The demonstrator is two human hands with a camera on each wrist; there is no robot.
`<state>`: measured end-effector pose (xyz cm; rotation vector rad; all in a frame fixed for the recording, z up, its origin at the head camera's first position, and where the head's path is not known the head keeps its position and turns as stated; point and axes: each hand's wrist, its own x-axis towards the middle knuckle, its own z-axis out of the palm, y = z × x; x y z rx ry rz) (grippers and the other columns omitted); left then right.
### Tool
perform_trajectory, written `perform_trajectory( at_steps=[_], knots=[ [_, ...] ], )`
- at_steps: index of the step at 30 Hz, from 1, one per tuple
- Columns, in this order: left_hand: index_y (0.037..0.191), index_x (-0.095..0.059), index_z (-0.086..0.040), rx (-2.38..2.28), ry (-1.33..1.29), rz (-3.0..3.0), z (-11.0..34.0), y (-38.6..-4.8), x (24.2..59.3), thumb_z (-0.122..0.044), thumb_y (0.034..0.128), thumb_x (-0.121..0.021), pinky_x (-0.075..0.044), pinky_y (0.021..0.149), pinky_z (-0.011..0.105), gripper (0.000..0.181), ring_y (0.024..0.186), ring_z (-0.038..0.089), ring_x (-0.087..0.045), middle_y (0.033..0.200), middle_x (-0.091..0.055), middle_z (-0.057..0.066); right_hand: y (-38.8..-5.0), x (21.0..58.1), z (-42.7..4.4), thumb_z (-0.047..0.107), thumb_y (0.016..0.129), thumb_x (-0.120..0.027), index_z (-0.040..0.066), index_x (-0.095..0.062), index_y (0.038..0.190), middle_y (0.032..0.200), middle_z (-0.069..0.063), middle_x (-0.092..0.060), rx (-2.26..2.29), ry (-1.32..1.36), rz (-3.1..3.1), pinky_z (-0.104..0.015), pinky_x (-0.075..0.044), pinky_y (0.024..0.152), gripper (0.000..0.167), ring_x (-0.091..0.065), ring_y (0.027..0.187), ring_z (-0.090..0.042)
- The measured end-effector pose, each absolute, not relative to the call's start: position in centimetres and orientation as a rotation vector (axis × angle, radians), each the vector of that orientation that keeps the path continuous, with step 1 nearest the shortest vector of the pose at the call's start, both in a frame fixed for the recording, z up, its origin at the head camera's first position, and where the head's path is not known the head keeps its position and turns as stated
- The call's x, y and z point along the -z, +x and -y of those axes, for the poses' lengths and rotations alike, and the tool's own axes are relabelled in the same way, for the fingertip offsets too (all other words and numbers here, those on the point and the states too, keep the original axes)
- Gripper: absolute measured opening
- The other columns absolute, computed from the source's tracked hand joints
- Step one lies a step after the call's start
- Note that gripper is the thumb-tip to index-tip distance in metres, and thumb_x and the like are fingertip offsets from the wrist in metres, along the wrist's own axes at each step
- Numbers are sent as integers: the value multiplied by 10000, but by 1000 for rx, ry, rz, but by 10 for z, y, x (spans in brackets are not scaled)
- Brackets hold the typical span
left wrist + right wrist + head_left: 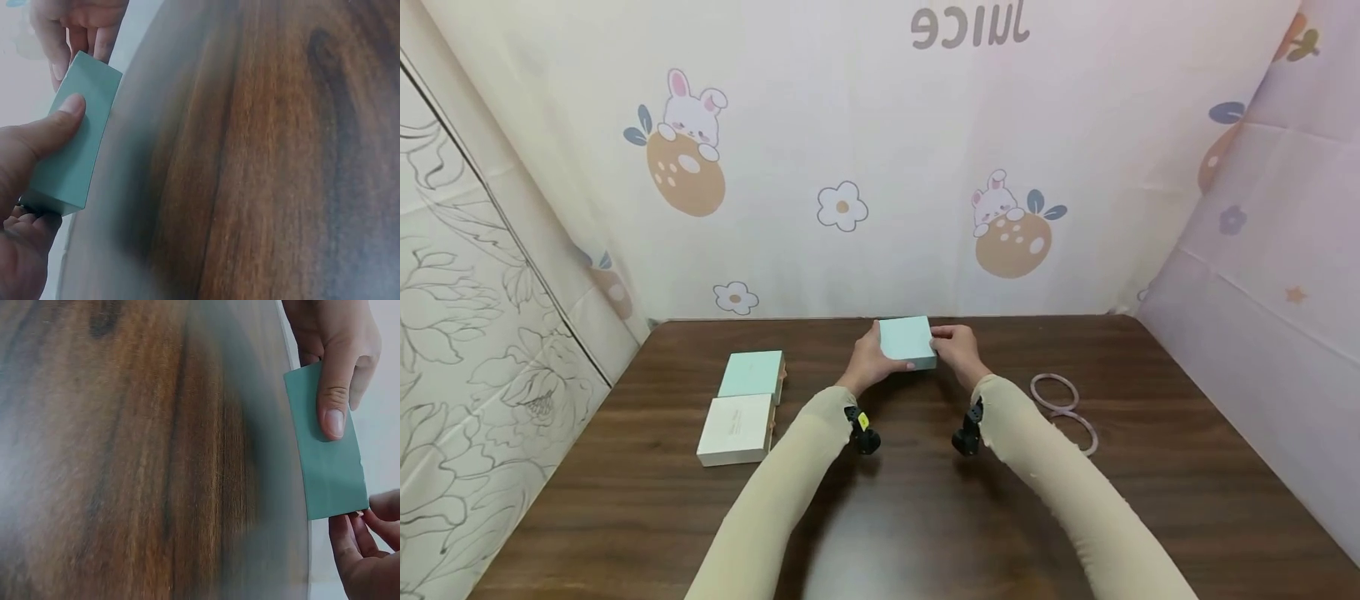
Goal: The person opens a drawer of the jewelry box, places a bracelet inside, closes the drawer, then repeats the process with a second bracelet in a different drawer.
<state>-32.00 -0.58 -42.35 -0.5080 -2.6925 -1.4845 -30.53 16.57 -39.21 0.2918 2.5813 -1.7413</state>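
A light teal box [906, 340] is held up near the table's back edge. The left hand [869, 362] grips its left side, thumb along the face toward the camera. In the left wrist view that thumb lies flat on the box [78, 134], the left hand [25, 169] wrapping its end. At the box's right side is the right hand [958, 350]. The right wrist view has the right hand [369, 550] with fingertips at the end of the box [328, 462], pinching a small tab there; the left thumb presses the box from above.
On the table [917, 517], at the left, another teal box [752, 373] lies against a white box [737, 427], both with small tabs on their right sides. Two pinkish rings [1055, 377] lie at the right. A patterned curtain [910, 250] hangs behind the table.
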Motion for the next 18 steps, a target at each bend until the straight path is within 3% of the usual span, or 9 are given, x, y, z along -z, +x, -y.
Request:
perform_trajectory(
  at_steps=[18],
  knots=[
    [1482, -187, 62, 1468, -520, 2808, 4, -341, 441, -250, 713, -859, -387, 970, 414, 1068, 1161, 280, -476, 1363, -453, 198, -314, 415, -169, 9, 916, -543, -70, -550, 1284, 1282, -232, -531, 1702, 312, -2584, -419, -423, 951, 377, -497, 1175, -309]
  ],
)
